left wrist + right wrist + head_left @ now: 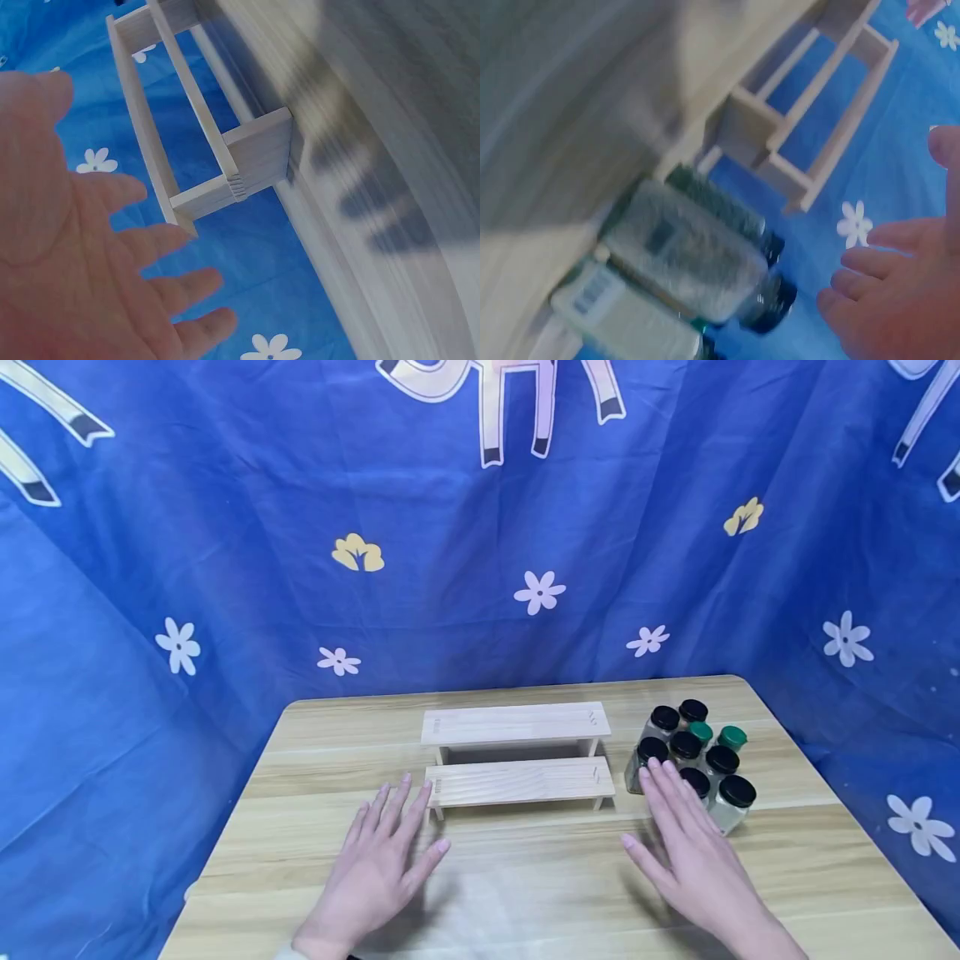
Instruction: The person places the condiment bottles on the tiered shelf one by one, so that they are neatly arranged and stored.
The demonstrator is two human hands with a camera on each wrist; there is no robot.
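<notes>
While both hands hover flat over the pale wooden desk (pixel 525 893), neither holds anything: the left hand (pixel 378 868) spreads its fingers just short of the two-tier pale wooden step rack (pixel 517 760), and the right hand (pixel 693 852) reaches, fingers straight, to the cluster of small glass spice jars with black and green lids (pixel 693 760), likely grouped within reach. Both wrist views are blurred; jar labels are unreadable. Behind hangs a blue flowered cloth (pixel 225 568).

My left hand (pixel 378 860) lies flat, fingers spread, fingertips at the two-tier wooden rack (pixel 517 760). My right hand (pixel 686 847), fingers straight, reaches the cluster of lidded spice jars (pixel 693 764) right of the rack.
</notes>
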